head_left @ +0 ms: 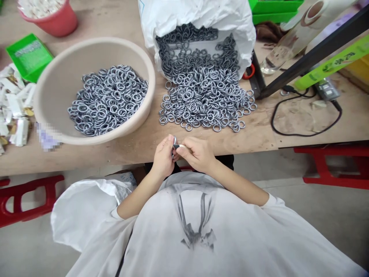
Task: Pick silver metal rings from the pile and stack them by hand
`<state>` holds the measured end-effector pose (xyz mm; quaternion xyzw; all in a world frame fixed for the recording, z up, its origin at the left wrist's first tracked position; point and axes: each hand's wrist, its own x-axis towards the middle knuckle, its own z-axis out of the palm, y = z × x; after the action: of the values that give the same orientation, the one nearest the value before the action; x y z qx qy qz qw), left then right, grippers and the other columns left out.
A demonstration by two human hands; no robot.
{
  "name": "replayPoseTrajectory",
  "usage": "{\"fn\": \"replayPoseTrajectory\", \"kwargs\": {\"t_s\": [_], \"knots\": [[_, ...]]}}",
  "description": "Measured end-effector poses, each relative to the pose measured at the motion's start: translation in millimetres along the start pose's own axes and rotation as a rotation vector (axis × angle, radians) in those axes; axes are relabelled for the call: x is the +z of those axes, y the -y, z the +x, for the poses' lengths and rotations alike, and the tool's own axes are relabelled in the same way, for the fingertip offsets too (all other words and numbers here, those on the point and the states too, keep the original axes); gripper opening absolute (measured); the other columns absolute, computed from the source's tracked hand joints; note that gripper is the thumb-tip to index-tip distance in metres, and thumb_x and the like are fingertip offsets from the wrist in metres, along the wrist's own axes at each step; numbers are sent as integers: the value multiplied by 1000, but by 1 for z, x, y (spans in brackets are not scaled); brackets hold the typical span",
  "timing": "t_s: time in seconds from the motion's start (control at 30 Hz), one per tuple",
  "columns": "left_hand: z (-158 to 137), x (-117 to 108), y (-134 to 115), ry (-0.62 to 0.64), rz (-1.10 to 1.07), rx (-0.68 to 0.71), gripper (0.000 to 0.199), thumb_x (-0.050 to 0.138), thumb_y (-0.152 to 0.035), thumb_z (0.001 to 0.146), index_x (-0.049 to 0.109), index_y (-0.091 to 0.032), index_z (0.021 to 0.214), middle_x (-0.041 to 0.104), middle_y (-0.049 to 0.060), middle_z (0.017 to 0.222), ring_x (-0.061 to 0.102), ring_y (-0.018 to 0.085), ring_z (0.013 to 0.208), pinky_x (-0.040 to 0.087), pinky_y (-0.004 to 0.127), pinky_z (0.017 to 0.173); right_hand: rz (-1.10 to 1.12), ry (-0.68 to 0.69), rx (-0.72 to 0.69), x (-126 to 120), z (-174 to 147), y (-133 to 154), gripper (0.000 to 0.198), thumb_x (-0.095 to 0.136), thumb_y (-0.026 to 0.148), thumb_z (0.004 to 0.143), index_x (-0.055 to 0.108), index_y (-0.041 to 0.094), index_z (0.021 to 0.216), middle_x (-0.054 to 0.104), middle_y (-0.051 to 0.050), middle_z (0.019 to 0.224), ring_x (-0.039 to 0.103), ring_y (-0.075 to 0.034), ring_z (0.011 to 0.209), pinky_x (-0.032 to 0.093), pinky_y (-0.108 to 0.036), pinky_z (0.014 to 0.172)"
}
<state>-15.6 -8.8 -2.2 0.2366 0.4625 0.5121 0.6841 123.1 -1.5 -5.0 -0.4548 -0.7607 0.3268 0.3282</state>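
Note:
Close to my body at the table's front edge, my left hand [163,157] pinches one grey ring [174,140] between thumb and fingers. My right hand [201,154] is closed around a small tool with a dark tip and a pale handle [177,146]; its exact kind cannot be made out. The dark tip meets the ring. Beyond my hands lies a heap of grey rings [206,96], spilling from the mouth of a white sack [198,11]. To the left, a beige basin [54,88] holds many more such rings.
On the left are a green bin [21,63], a red bowl [62,23] and white pieces [15,105]. At right stand a dark metal bar [305,57] and a black cable [300,134]. Red stools [334,169] and an open white bag [80,207] are below the table.

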Motion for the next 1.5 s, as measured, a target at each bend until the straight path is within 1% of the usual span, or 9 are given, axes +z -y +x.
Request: {"fn": "replayPoseTrajectory", "kwargs": {"t_s": [0.23, 0.4, 0.6, 0.8, 0.97, 1.07, 1.2, 1.33, 1.5], "knots": [[-3, 2, -1, -6, -12, -5, 50, 74, -56, 77, 44, -18, 64, 35, -7, 51, 27, 4, 42, 23, 17, 38, -118, 25, -16, 1, 2, 3, 60, 30, 68, 97, 50, 20, 67, 51, -1, 64, 42, -13, 60, 27, -28, 59], [-3, -4, -3, 27, -42, -56, 50, 76, -55, 75, 44, -18, 66, 34, -8, 50, 26, 4, 41, 22, 15, 37, -19, 60, 13, 10, 3, 0, 57, 34, 65, 98, 50, 19, 67, 53, 1, 63, 47, -12, 60, 27, -27, 59], [-9, -16, -2, 159, -76, -131, 50, 74, -54, 78, 43, -17, 63, 35, -8, 50, 25, 3, 40, 23, 15, 36, -202, -148, 265, 5, 31, -26, 50, 37, 56, 100, 53, 20, 69, 52, 1, 60, 46, -14, 59, 26, -28, 58], [1, -35, -8, 25, -129, -63, 43, 78, -48, 76, 50, -16, 71, 46, -6, 59, 36, 3, 44, 27, 14, 37, -600, 37, 209, 7, 72, -19, 31, 56, 47, 95, 66, 20, 107, 70, -11, 107, 64, -24, 84, 32, -31, 63], [4, -45, -12, 5, -140, -79, 30, 79, -37, 75, 63, -15, 89, 46, -6, 59, 38, 3, 44, 27, 13, 38, -726, 141, 245, 21, 90, -18, 24, 51, 26, 96, 67, 15, 110, 69, -18, 110, 67, -29, 90, 38, -34, 67], [7, -48, -13, -7, -186, -105, 25, 74, -29, 74, 63, -17, 92, 47, -6, 61, 42, 5, 46, 28, 14, 37, -576, 71, 236, 18, 85, -19, 19, 53, 25, 92, 68, 16, 100, 71, -14, 103, 65, -27, 88, 39, -33, 68], [10, -40, -10, -35, -177, -145, 28, 70, -42, 78, 60, -16, 86, 54, -3, 68, 49, 7, 50, 30, 15, 35, 93, 68, 217, 12, 59, -11, 20, 58, 36, 89, 64, 18, 82, 68, -2, 77, 61, -17, 73, 42, -29, 66], [9, -24, -1, 10, -74, -127, 46, 73, -60, 75, 55, -17, 80, 48, -5, 58, 41, 6, 43, 26, 15, 34, 650, 168, 315, 14, 31, -1, 26, 64, 45, 83, 57, 20, 82, 65, 2, 69, 61, -15, 63, 49, -28, 61], [8, -15, 7, 95, -22, -82, 53, 75, -64, 71, 50, -18, 72, 37, -9, 50, 28, 3, 39, 23, 14, 36, 568, 46, 272, 14, 15, 1, 26, 71, 40, 78, 58, 20, 87, 61, 2, 74, 57, -13, 67, 48, -27, 64]]}}
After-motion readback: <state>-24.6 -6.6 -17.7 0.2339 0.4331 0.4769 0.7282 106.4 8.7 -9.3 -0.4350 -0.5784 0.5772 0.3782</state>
